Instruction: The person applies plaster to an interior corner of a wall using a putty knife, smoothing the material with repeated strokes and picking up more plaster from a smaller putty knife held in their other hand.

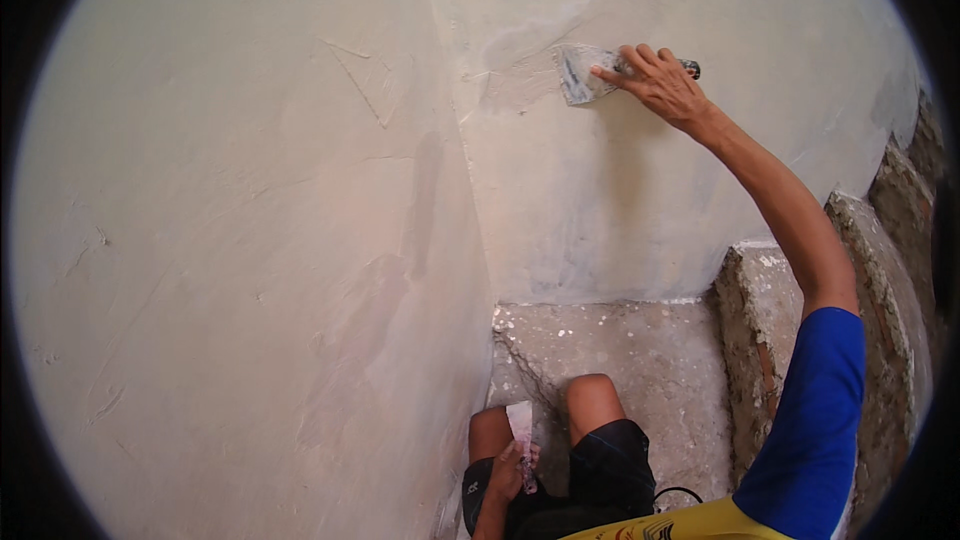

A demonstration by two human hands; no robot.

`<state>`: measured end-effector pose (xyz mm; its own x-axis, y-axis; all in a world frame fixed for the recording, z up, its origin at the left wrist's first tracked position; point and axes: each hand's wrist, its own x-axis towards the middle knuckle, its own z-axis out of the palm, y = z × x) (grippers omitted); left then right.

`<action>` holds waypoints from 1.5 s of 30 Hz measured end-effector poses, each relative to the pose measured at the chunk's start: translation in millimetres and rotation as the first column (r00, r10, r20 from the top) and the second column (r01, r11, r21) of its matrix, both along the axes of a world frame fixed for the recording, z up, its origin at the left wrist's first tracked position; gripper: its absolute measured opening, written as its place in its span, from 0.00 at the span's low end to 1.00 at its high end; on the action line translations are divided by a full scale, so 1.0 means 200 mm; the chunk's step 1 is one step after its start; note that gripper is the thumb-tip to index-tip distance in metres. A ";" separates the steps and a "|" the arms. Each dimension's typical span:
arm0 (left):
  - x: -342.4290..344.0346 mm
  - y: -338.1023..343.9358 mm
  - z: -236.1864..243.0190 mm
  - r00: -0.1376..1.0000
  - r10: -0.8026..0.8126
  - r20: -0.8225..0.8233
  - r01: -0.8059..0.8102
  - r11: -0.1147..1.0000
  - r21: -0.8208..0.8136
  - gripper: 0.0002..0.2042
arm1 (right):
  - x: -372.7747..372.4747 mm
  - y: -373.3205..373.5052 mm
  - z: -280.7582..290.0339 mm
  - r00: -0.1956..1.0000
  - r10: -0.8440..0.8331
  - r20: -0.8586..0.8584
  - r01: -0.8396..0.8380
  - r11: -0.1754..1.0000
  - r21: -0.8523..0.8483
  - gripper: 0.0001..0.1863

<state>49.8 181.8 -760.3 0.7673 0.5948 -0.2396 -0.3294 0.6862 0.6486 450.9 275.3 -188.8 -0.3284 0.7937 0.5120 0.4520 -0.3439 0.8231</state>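
My right hand is stretched out to the wall on the right of the corner, its fingers wrapped round the dark handle of a wide putty knife. The blade lies against the wall at a patch of damp filler, with white and grey smears on its face. Down by my knees, my left hand grips a second, narrower putty knife, its pale blade pointing up. That blade and handle carry pinkish-white smears.
A second wall with scratches and grey patches meets the first at a corner to the left. Below is a concrete landing with white specks and a crack. Rough concrete steps rise on the right, beside my right arm.
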 end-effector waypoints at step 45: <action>-0.04 -0.03 0.25 0.997 -0.051 -0.066 0.057 0.994 0.092 0.17 | -0.33 0.16 -0.56 0.371 0.553 -0.746 0.131 0.764 0.632 0.31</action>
<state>42.6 174.9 -710.1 0.7840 0.5750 -0.2338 -0.2500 0.6373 0.7290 385.8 308.0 -301.3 0.4530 0.2543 0.8545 0.8792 -0.2861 -0.3809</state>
